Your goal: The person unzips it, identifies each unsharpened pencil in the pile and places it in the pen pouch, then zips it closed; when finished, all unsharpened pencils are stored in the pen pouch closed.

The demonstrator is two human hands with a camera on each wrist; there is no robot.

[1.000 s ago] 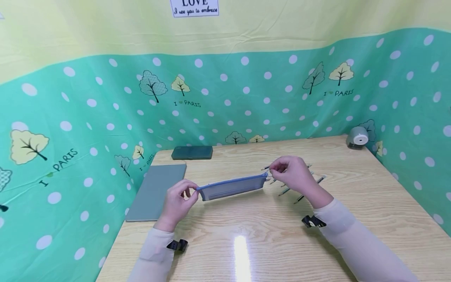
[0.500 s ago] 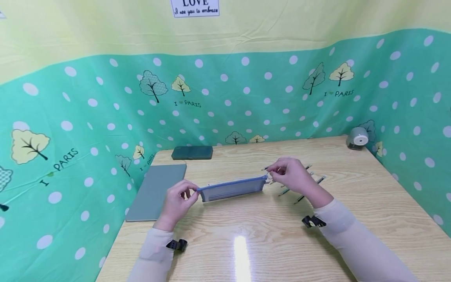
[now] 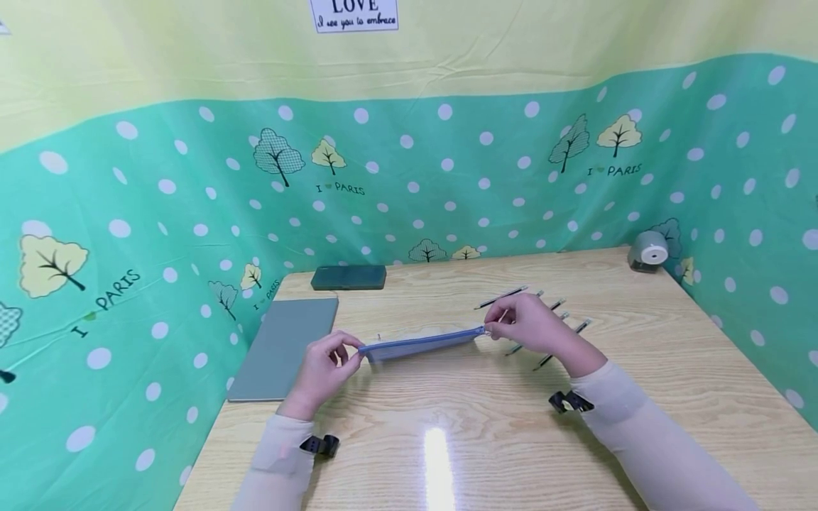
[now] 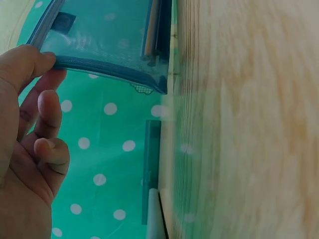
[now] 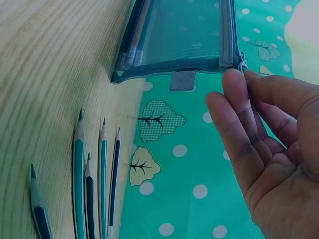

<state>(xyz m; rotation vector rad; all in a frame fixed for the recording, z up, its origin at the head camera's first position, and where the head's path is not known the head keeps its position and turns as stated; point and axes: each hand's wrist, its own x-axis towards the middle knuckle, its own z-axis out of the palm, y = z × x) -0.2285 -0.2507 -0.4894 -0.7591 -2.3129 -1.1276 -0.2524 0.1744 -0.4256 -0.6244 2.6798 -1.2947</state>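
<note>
A blue mesh zip pencil pouch (image 3: 422, 345) is stretched between my two hands over the middle of the table, its zipper edge up. My left hand (image 3: 324, 369) pinches the pouch's upper left corner between thumb and forefinger, other fingers loosely curled. My right hand (image 3: 527, 325) pinches the zipper's metal pull (image 5: 242, 62) at the opposite end. Through the mesh, a few pencils (image 5: 134, 42) show along the bottom of the pouch. Whether the pouch's lower edge touches the table, I cannot tell. Several loose pencils (image 3: 501, 297) lie on the table behind and beside my right hand.
A grey flat board or folder (image 3: 281, 348) lies at the left of the wooden table (image 3: 511, 440). Behind it is a dark green case (image 3: 348, 277). A grey pencil sharpener (image 3: 647, 250) stands at the back right corner. A dotted green curtain (image 3: 396, 206) encloses the back and sides.
The pouch has come down towards the table, its right end most. My right hand has lowered with it, so more of the loose pencils show. My left hand has barely moved.
</note>
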